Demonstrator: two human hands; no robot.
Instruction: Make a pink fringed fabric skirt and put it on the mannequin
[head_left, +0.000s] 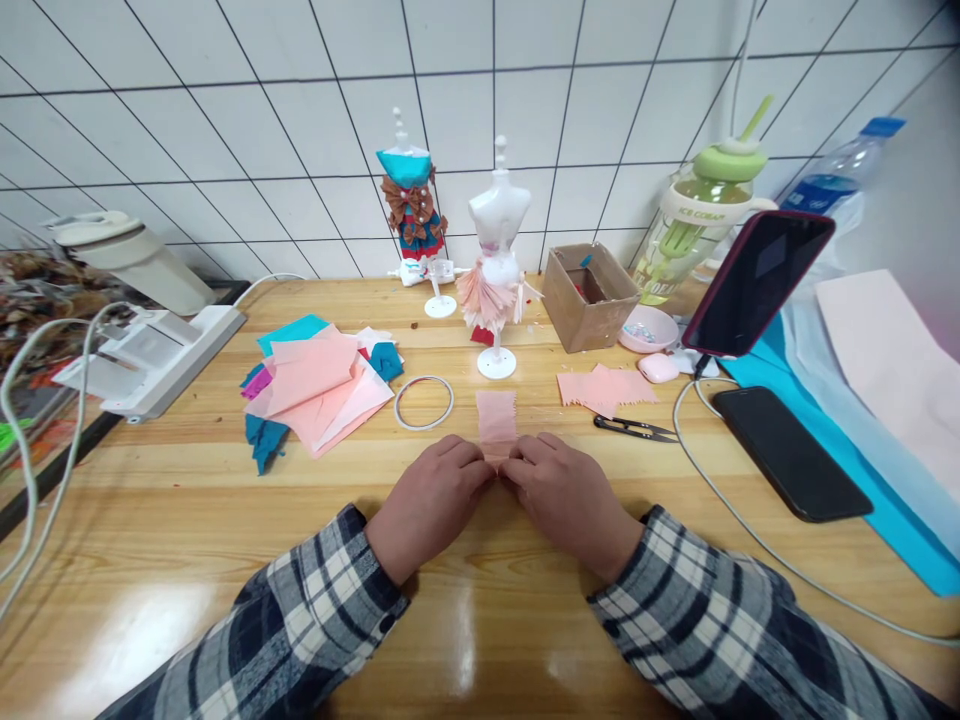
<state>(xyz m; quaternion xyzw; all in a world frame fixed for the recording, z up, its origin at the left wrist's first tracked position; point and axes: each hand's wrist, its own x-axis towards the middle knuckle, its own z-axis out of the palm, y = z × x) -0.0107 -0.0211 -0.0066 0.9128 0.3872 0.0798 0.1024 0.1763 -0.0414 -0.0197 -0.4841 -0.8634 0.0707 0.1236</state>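
Note:
A small strip of pink crepe paper (496, 415) lies flat on the wooden table in front of me, its right edge notched. My left hand (439, 500) pinches the strip's near edge from the left. From the right, my right hand (568, 492) pinches the same edge, the fingertips of both almost meeting. Behind the strip stands a white mini mannequin (499, 215) wearing a pleated pink skirt (489, 298). More pink cut pieces (606, 388) lie to the right, beside black thread snips (635, 429). A roll of tape or ring (424, 403) rests to the left.
Coloured paper sheets (315, 385) are heaped at left, near a white power strip (161, 360). A dressed mannequin (411, 210) and a cardboard box (590, 298) stand at the back. On the right are a propped phone (759, 280), a flat phone (791, 453), a cable and a drink bottle (694, 225).

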